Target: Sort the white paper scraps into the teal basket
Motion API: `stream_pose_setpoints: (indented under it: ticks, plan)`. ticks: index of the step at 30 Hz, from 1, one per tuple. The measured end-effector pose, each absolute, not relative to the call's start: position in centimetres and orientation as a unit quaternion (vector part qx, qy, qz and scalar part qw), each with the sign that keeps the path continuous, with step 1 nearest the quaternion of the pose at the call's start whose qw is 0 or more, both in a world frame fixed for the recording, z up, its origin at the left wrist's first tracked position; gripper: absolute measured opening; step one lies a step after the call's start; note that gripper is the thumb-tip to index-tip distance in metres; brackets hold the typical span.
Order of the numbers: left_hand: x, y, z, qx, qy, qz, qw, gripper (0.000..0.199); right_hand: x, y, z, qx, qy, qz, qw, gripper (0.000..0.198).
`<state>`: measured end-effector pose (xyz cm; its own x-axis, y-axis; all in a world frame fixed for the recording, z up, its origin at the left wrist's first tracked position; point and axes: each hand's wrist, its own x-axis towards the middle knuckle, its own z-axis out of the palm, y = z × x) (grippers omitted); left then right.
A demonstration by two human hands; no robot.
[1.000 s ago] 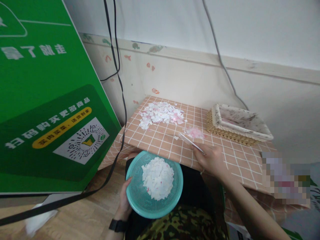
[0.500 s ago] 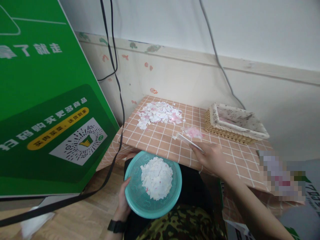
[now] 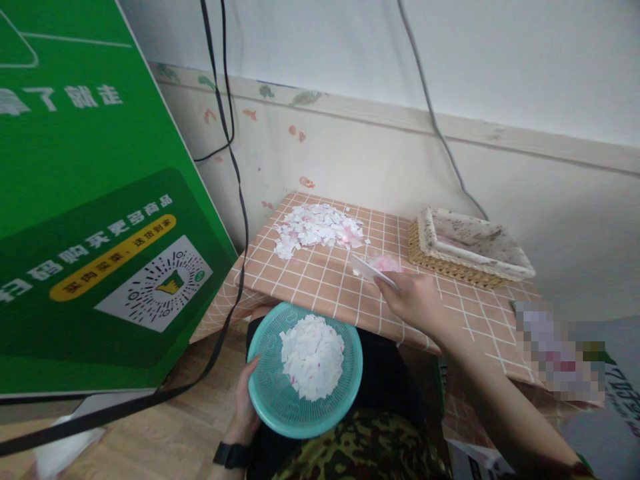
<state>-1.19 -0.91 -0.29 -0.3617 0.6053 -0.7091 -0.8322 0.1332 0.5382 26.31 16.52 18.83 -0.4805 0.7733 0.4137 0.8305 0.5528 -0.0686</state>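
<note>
Gripping the thin, flat white tool (image 3: 367, 269), my closed right hand (image 3: 417, 303) points its long axis forward-left; the pinkish-white scrap patch (image 3: 386, 263) lies just beyond, well apart from my left hand (image 3: 247, 400), clasping the round teal plastic colander (image 3: 270, 377)

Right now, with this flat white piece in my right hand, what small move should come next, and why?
Perhaps slide the flat white piece in your right hand against the pink scraps to gather them: they lie just beyond it, apart from the larger heap, and your left hand holds the teal basket.
</note>
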Motion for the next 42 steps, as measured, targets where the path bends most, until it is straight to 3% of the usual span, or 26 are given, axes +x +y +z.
stream_pose_setpoints:
  ticks: [5, 18, 42]
  plan:
    - [-1.1, -1.0, -0.1, -0.109, 0.494, 0.652, 0.564, 0.015, 26.3, 16.8, 19.2, -0.471, -0.859, -0.076, 0.186, 0.034]
    - [-1.1, -0.8, 0.3, -0.115, 0.526, 0.66, 0.524, 0.01, 24.4, 14.0, 15.9, -0.558, -0.777, -0.086, 0.279, 0.029]
    - [-1.0, -0.9, -0.1, -0.121, 0.512, 0.661, 0.535, 0.013, 23.0, 13.4, 14.7, -0.647, -0.692, -0.058, 0.316, 0.033]
